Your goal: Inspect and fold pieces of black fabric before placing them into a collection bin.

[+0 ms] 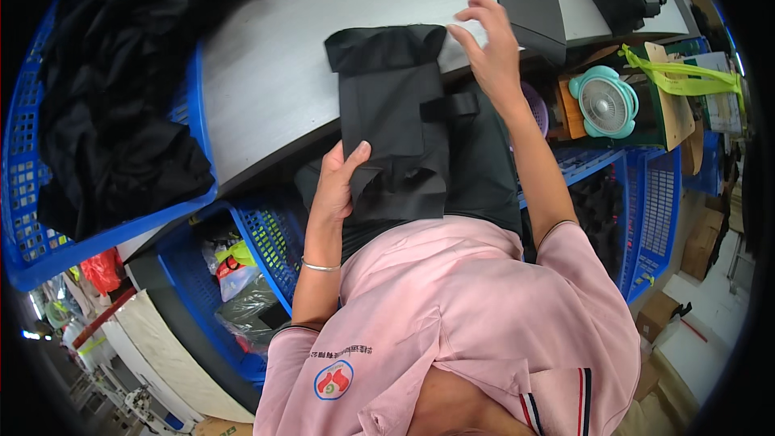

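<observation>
A black fabric piece, sewn like a flat pouch, lies across my lap and over the near edge of the white table. Its upper band is folded over, and a short black strap sticks out from its right side. With the thumb on top, my left hand grips the lower left edge of the cloth; the other fingers are mostly hidden beneath. Near the piece's top right corner, my right hand is raised with its fingers apart and slightly blurred. Nothing shows between those fingers.
A blue crate heaped with black cloth stands at the left. Below it, another blue crate holds plastic bags. The white table carries a dark grey panel at far right. A teal fan sits to the right.
</observation>
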